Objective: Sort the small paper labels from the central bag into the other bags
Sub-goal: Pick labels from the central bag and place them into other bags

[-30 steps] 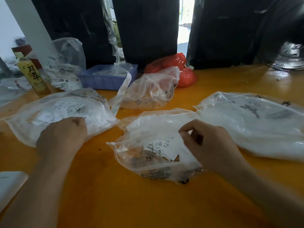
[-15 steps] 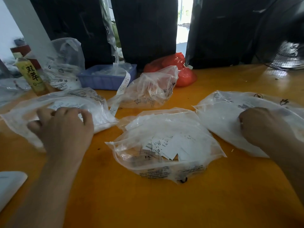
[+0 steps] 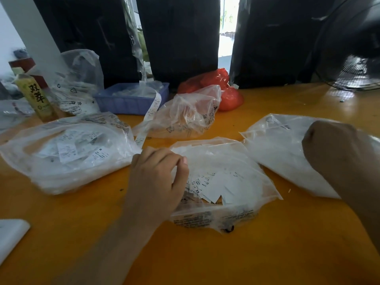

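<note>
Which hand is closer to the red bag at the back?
Left. The left hand is at the central bag, nearer below the red bag; the right hand is farther off to its right.

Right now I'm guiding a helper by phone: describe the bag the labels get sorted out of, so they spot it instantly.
On the orange table, look at the front middle, between two fuller white-looking bags. The central bag is the clear one with the left hand at its opening. It alone shows loose paper labels spread flat, black print along its near edge.

Bottle (image 3: 37, 97), blue tray (image 3: 127, 102), fan (image 3: 353, 64)
</note>
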Available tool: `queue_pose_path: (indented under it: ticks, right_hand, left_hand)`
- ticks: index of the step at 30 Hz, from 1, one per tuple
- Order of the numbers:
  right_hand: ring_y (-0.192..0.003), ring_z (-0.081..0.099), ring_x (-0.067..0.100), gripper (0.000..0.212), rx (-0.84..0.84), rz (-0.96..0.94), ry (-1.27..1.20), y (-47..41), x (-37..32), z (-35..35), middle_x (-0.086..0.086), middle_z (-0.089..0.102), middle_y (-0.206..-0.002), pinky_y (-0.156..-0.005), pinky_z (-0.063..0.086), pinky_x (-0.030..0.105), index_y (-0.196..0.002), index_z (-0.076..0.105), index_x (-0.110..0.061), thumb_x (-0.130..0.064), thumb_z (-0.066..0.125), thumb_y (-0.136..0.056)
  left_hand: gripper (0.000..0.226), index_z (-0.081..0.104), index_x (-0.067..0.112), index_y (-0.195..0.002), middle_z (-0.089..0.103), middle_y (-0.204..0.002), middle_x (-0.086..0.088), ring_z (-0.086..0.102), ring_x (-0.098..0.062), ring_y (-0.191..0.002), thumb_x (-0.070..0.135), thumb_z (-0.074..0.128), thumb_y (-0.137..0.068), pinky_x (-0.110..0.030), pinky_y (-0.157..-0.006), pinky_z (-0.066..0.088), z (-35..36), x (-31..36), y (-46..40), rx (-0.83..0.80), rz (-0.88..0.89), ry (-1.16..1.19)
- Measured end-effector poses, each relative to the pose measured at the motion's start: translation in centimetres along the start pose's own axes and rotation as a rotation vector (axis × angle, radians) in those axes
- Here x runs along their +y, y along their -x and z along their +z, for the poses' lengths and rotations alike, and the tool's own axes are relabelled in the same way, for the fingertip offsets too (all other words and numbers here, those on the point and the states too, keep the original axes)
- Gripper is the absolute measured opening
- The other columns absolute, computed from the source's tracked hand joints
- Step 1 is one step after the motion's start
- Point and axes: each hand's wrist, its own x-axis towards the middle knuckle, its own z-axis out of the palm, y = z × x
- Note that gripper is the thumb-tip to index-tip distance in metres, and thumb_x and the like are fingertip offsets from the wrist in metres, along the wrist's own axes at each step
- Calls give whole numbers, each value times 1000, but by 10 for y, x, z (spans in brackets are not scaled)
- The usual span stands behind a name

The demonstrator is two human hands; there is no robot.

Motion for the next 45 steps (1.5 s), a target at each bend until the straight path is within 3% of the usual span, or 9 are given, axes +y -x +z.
queue_pose_path:
  ticks: [4,9,13,17,20,32,38,41,45]
  right_hand:
    - [-50,48,11,20,221,-119,-353,17,-23,-18,-4,56,-65,-51,31,19,-91,66,-12,-23,54,-103]
    - [-49,50,9,16,-310,-49,-1177,53,-73,-30,-2,65,-66,-44,40,22,-88,72,-29,-34,58,-94]
    - [-48,49,14,20,-447,-156,-1262,76,-97,-23,0,67,-68,-46,41,29,-92,73,-31,-34,53,-94]
    - [-48,48,11,21,-497,-179,-1288,82,-104,-16,-1,67,-68,-46,40,24,-92,73,-34,-30,53,-100]
    - [-48,49,9,31,-531,-149,-1353,83,-106,-18,0,67,-72,-49,40,21,-92,73,-31,-56,54,-90]
    - [-50,53,1,21,-435,-193,-1052,81,-105,-5,-18,64,-67,-46,41,13,-89,67,-36,-52,55,-94]
    - [-90,56,5,33,-392,-468,-469,76,-101,4,-15,58,-120,-86,51,25,-126,63,-39,-52,58,-97]
    - [-106,54,9,59,-491,-562,-354,81,-106,11,-16,45,-132,-85,41,24,-140,51,-46,-71,58,-86]
    - [-100,57,9,34,-388,-605,-347,83,-108,9,-15,52,-121,-73,38,22,-124,67,-43,-58,57,-96]
  left_hand:
    - [44,77,20,-99,72,-95,11,61,-7,-94,39,38,-106,-26,-89,46,-4,8,-1,-64,-62,208]
    - [43,70,38,-118,76,-105,21,70,0,-99,63,44,-94,-17,-81,56,-5,30,7,-316,-320,746]
    - [62,62,43,-134,75,-113,25,71,3,-103,79,50,-84,-16,-84,57,1,36,9,-421,-446,923]
    - [12,79,43,-105,80,-99,15,75,-2,-94,39,71,-98,-16,-83,58,2,32,9,-264,-551,963]
    - [13,81,39,-99,81,-98,10,77,-8,-91,29,73,-96,-22,-80,60,1,29,7,-255,-616,1041]
    - [17,82,21,-97,82,-99,-5,80,-20,-96,28,79,-83,-25,-65,63,3,27,8,-286,-744,1227]
    - [32,73,5,-110,81,-108,-13,80,-27,-100,11,74,-78,-19,-72,62,3,17,2,-154,-907,1482]
    - [25,79,7,-101,80,-105,-19,80,-30,-100,14,78,-76,-20,-74,62,4,17,2,-128,-927,1532]
    - [16,83,11,-89,80,-102,-22,80,-32,-99,18,82,-75,-21,-75,62,5,17,2,-129,-940,1532]
